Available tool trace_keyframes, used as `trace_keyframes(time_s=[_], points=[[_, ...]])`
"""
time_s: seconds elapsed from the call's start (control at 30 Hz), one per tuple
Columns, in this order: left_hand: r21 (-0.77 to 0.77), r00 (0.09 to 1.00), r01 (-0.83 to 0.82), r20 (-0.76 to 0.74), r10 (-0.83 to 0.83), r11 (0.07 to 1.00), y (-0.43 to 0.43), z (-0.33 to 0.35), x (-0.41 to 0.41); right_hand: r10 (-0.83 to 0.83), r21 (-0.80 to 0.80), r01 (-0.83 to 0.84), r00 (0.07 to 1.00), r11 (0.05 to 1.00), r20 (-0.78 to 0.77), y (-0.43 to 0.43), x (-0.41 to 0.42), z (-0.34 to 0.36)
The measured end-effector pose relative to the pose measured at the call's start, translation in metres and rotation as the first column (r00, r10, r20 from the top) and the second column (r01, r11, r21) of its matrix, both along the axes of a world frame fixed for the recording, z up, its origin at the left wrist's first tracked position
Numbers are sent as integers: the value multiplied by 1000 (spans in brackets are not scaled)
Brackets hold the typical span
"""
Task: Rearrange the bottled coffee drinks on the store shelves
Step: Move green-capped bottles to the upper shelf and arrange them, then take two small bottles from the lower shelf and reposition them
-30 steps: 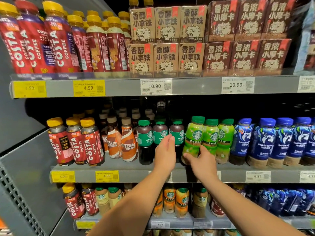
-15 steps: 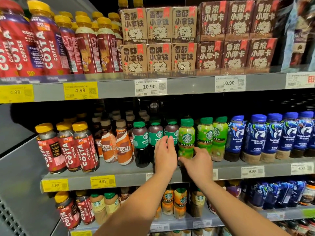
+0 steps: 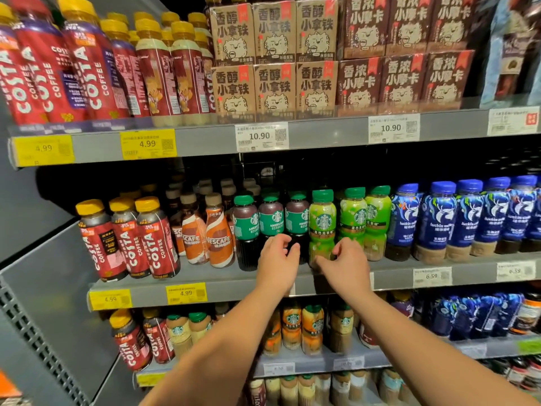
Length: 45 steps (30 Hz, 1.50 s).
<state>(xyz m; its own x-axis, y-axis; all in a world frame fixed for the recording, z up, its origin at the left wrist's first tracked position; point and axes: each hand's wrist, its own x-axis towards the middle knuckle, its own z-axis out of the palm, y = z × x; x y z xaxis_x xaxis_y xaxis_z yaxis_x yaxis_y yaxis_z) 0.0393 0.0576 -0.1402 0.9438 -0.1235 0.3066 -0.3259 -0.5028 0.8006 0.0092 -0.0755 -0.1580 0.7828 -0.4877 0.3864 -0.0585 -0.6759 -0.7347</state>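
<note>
Compared with half a second ago, both hands are now lower, at the foot of the bottles and not at their labels. The left hand had straight fingers pointing up on the dark Americano bottle. Now its fingers are curled in front of the dark lower part of this bottle, and I cannot tell if they grip it or only touch it. The right hand holds the green Starbucks bottle near its base, with the fingers on the left side and the thumb on the right. This bottle was tilted one second ago. Now it stands upright on the middle shelf, just beside the Americano bottle, in the front row. To its right there is a narrow gap before the other green bottles, and then come the blue bottles, packed close together. To the left stand the Nescafé bottles and the Costa bottles. A bare strip of shelf runs in front of the rows, up to the front edge with the price tags. Above the caps there is dark open room under the upper shelf.
</note>
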Motion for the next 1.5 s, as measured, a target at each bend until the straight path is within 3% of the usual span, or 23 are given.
trace_keyframes(time_s=[0.13, 0.27, 0.57, 1.07, 1.5], points=[[223, 1000, -3, 9, 1, 975, 14, -2, -8, 93, -152, -112, 988, 982, -126, -10, -13, 3], [350, 999, 32, 7, -36, 936, 24, -8, -29, 108, -320, -206, 948, 925, -299, -13, -25, -1], [457, 999, 26, -51, -2, 889, 58, -38, -83, 160, -306, -365, 832, 879, -531, 13, -64, -25], [479, 979, 154, -191, -68, 864, 161, -81, -173, 139, -267, -389, 754, 882, -642, 119, -159, -74], [497, 985, 98, -174, -11, 862, 216, -88, -194, 165, -297, -442, 748, 846, -643, 184, -174, -73]])
